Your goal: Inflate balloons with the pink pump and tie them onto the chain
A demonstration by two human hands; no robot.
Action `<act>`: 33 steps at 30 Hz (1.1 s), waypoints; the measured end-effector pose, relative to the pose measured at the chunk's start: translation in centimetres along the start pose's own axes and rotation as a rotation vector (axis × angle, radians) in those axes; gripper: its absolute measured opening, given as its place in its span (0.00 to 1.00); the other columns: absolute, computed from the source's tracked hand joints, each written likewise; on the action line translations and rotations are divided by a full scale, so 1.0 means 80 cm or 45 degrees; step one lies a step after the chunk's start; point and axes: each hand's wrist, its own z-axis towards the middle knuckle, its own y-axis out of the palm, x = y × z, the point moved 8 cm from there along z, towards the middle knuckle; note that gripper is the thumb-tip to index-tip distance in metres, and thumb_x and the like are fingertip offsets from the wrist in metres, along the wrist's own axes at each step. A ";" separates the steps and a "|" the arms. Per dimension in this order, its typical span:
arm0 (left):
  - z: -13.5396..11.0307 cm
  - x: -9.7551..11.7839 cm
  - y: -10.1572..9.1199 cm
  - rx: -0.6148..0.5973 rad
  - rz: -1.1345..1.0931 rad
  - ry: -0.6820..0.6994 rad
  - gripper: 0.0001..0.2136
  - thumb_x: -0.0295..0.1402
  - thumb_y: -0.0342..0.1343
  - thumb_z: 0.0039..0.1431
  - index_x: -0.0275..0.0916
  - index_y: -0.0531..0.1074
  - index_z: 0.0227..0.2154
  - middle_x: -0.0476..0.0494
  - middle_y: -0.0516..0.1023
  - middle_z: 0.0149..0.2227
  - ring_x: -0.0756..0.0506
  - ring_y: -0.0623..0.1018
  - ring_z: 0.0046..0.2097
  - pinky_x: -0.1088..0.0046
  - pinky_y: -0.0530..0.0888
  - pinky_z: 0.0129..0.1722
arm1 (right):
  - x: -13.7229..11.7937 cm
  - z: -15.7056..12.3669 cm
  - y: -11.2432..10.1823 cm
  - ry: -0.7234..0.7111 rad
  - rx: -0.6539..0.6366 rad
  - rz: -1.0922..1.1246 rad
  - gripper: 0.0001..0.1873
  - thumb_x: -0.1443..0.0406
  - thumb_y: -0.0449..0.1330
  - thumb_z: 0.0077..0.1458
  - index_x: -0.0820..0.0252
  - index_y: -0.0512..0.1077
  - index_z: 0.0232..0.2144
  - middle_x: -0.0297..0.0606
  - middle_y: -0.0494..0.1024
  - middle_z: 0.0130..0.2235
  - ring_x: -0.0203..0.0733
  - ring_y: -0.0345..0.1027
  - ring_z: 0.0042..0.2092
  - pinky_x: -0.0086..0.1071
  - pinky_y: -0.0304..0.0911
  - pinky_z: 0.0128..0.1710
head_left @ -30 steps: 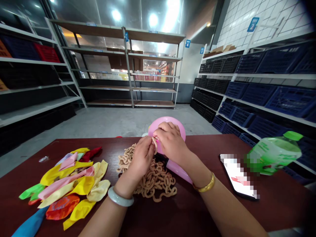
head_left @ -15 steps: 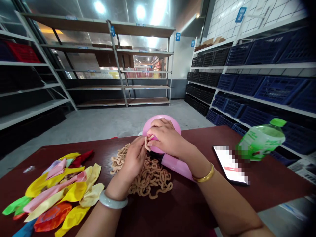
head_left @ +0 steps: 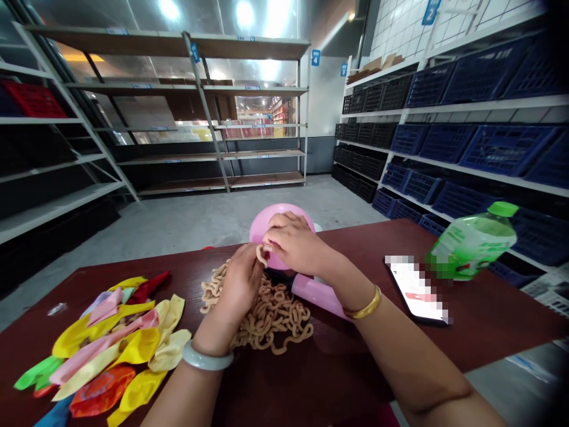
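Above the pile, my left hand point(head_left: 242, 279) is closed, its thumb and fingers pinching a curled tan cord-like piece point(head_left: 261, 255). My right hand point(head_left: 296, 242) meets it from the right, fingers bent over a round, inflated pink balloon point(head_left: 262, 224); its fingertips pinch close to the balloon's neck, which is mostly hidden, and touch the tan piece. Beneath both hands lies a heap of tan curly cord-like pieces point(head_left: 278, 320). A pink tube with a black end point(head_left: 317, 296), like a balloon pump, rests by my right wrist.
Flat balloons in several colours point(head_left: 106, 344) are spread on the left of the dark red table point(head_left: 338, 373). To the right are a phone point(head_left: 411, 290) and a green-capped bottle point(head_left: 478, 243). Shelves with blue crates point(head_left: 507, 148) stand beyond; a metal rack point(head_left: 262, 157) is behind.
The view has shifted slightly. The balloon sits a little further left against my right hand, and both hands stay together at the tan piece.
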 end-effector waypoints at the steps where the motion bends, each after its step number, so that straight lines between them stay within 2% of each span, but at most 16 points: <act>1: 0.000 0.000 0.000 0.002 -0.029 -0.008 0.08 0.31 0.48 0.66 0.38 0.71 0.33 0.42 0.76 0.36 0.44 0.73 0.39 0.69 0.67 0.40 | 0.001 0.000 -0.001 -0.009 -0.005 0.005 0.11 0.66 0.56 0.64 0.57 0.75 0.30 0.38 0.73 0.43 0.45 0.60 0.48 0.39 0.52 0.49; 4: 0.000 -0.006 0.000 0.013 -0.140 -0.117 0.09 0.33 0.48 0.66 0.38 0.72 0.33 0.44 0.76 0.34 0.45 0.73 0.37 0.70 0.67 0.38 | 0.006 0.002 -0.001 -0.016 -0.037 0.051 0.10 0.66 0.57 0.63 0.56 0.76 0.30 0.36 0.73 0.42 0.44 0.60 0.48 0.39 0.52 0.50; 10: -0.006 -0.031 0.008 0.036 -0.545 -0.482 0.13 0.40 0.53 0.63 0.37 0.71 0.28 0.49 0.70 0.25 0.49 0.67 0.29 0.74 0.64 0.30 | 0.006 0.004 -0.004 0.024 0.008 0.092 0.10 0.66 0.58 0.62 0.56 0.78 0.30 0.36 0.75 0.41 0.44 0.61 0.48 0.39 0.52 0.51; 15: -0.012 -0.044 0.021 0.084 -0.892 -0.656 0.10 0.39 0.58 0.58 0.36 0.74 0.29 0.50 0.67 0.25 0.51 0.63 0.28 0.76 0.60 0.28 | 0.001 0.005 -0.002 0.019 0.056 0.029 0.10 0.64 0.59 0.61 0.57 0.78 0.28 0.36 0.75 0.42 0.45 0.61 0.48 0.40 0.51 0.50; 22: -0.013 -0.043 0.027 0.124 -1.102 -0.748 0.10 0.38 0.60 0.55 0.35 0.75 0.29 0.50 0.65 0.24 0.52 0.60 0.26 0.77 0.58 0.25 | -0.002 0.006 0.008 -0.015 0.142 -0.045 0.07 0.66 0.61 0.58 0.58 0.74 0.27 0.37 0.75 0.41 0.45 0.62 0.45 0.39 0.53 0.48; 27: -0.015 -0.039 0.023 0.297 -1.200 -0.855 0.07 0.34 0.60 0.50 0.36 0.71 0.23 0.52 0.63 0.22 0.53 0.61 0.25 0.78 0.60 0.25 | -0.018 0.005 0.012 -0.041 0.207 -0.130 0.06 0.67 0.59 0.59 0.59 0.73 0.29 0.39 0.74 0.41 0.46 0.61 0.47 0.41 0.52 0.50; 30: -0.018 -0.041 0.023 0.362 -1.220 -0.905 0.07 0.34 0.60 0.49 0.37 0.70 0.23 0.52 0.65 0.23 0.52 0.63 0.26 0.77 0.63 0.26 | -0.030 0.004 0.013 -0.075 0.233 -0.205 0.07 0.67 0.58 0.60 0.59 0.72 0.29 0.41 0.74 0.40 0.47 0.60 0.46 0.42 0.53 0.50; 33: -0.017 -0.043 0.021 0.342 -1.163 -0.865 0.08 0.36 0.60 0.51 0.37 0.70 0.25 0.52 0.66 0.24 0.52 0.64 0.27 0.76 0.64 0.28 | -0.038 0.002 0.013 -0.135 0.224 -0.213 0.10 0.68 0.58 0.62 0.59 0.72 0.27 0.40 0.74 0.39 0.47 0.60 0.46 0.42 0.53 0.49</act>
